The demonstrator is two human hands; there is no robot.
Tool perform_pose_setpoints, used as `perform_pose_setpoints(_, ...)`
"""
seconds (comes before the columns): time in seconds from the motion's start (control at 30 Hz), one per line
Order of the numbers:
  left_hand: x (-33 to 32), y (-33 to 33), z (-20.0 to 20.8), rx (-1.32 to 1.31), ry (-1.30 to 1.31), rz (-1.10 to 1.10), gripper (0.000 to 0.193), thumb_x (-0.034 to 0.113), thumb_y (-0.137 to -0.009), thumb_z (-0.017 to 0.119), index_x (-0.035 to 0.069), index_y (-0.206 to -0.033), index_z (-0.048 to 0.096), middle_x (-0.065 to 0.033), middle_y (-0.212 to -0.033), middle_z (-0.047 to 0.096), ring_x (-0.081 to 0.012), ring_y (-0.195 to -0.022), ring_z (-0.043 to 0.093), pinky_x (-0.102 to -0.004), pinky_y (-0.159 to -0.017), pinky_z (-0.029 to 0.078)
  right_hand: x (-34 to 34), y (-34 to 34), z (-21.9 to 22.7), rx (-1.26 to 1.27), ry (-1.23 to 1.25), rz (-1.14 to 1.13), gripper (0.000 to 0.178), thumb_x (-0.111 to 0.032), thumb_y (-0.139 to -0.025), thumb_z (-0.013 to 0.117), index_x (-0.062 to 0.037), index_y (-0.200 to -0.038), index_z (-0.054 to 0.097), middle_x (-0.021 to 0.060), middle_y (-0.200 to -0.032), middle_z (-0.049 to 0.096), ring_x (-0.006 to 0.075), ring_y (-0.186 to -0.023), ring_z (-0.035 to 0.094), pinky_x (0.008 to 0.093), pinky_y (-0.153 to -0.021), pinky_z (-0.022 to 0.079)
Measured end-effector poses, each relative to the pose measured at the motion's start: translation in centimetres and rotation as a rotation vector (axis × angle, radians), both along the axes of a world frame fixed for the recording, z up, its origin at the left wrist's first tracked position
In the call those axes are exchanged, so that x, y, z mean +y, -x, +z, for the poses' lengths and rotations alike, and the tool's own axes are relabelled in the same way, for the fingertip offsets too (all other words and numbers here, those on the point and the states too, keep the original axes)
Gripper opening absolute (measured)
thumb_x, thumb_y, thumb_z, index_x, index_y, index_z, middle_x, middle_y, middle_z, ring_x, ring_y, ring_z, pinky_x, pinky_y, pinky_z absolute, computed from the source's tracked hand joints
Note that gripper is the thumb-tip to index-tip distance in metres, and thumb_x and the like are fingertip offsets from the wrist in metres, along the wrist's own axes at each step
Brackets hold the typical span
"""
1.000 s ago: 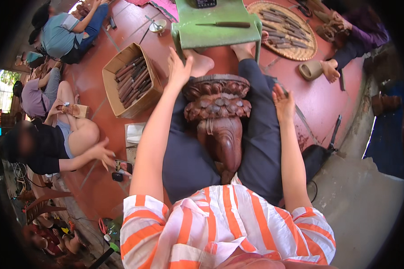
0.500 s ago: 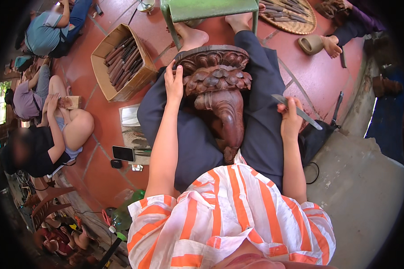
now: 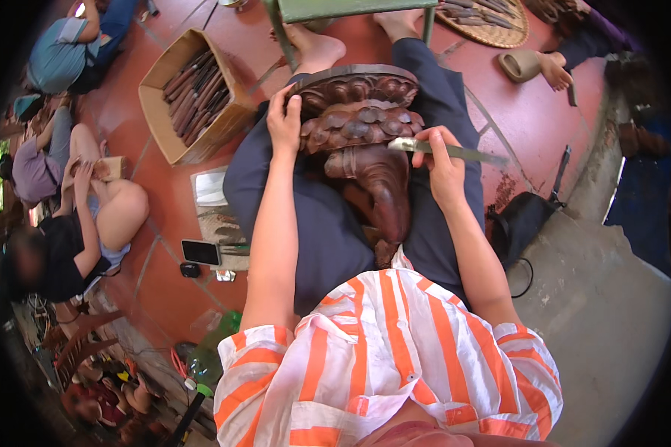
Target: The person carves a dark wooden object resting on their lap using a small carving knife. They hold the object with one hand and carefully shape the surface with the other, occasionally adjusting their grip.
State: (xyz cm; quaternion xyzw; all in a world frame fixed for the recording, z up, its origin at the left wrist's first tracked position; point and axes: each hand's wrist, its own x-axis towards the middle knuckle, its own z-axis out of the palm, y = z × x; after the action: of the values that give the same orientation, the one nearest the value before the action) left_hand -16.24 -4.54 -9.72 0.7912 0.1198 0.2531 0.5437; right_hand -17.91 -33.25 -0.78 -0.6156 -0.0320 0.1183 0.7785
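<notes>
A dark brown carved wooden stand [image 3: 361,127], with a round rim, rows of carved petals and a curved lower part, rests between my thighs. My left hand [image 3: 282,123] is closed round the left side of its rim. Just right of the carving, my right hand [image 3: 446,167] grips a flat metal blade [image 3: 470,154]. The blade lies almost level, its bright end pointing left towards the petals. Whether that end touches the wood, I cannot tell.
A cardboard box [image 3: 235,112] full of wood-handled tools stands left of my legs, near a phone [image 3: 200,252] on the tiles. A green stool [image 3: 335,9] is ahead, beside a woven tray [image 3: 492,30] of tools. A black bag [image 3: 525,220] lies right. Other people sit left and far right.
My right hand has moved left to the carving with the blade, which has swung from slanting to nearly level. The left hand stays on the rim. The whole view has shifted slightly.
</notes>
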Motion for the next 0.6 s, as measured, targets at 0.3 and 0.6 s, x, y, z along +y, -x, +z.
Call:
perform_pose_setpoints(0.3,0.1,0.0,-0.5,0.026,0.035,0.023,0.034,0.025,-0.090,0.055,-0.002,-0.110,0.060,-0.0164,-0.107,0.062,-0.0280,-0.102,0.059,-0.0347,-0.091,0.044,-0.9,0.1,0.4,0.028,0.129,0.152,0.020,-0.017,-0.093,0.060,0.0009,-0.099,0.054,0.0036,-0.070,0.056,0.0077,-0.049,0.050,0.0214,-0.044,0.039)
perform_pose_setpoints(0.6,0.2,-0.1,-0.4,0.019,0.062,0.011,0.035,0.027,-0.091,0.055,-0.002,-0.110,0.060,-0.0157,-0.107,0.062,-0.0274,-0.101,0.059,-0.0349,-0.091,0.043,-0.8,0.2,0.2,-0.146,0.226,0.122,0.065,-0.002,-0.081,0.070,0.0011,-0.137,0.038,0.0028,-0.073,0.057,0.0050,-0.050,0.050,0.0181,-0.041,0.038)
